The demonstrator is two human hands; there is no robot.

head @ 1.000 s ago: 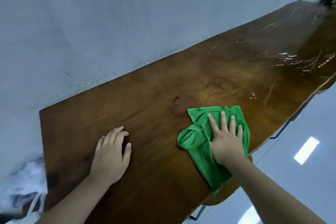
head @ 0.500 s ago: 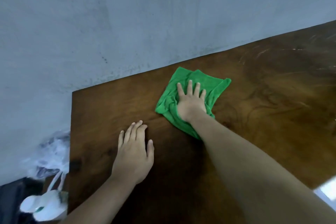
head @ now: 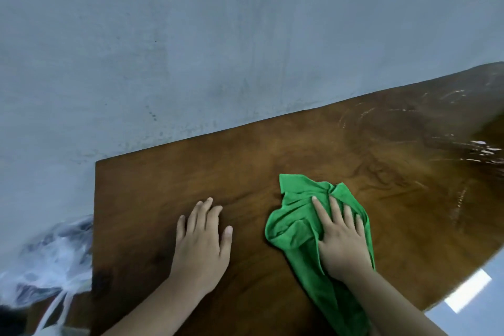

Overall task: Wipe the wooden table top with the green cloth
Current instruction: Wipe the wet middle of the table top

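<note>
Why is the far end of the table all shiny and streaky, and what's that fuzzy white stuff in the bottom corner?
Head view: the table shows white glare streaks at its far right end, probably light bouncing off the glossy wood; head view: the white thing at lower left is smeared by blur, maybe a plastic bag; head view: the cloth looks sharp.

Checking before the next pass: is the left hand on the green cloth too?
No, the left hand lies flat on the bare wooden table top, apart from the green cloth under the right hand.
</note>
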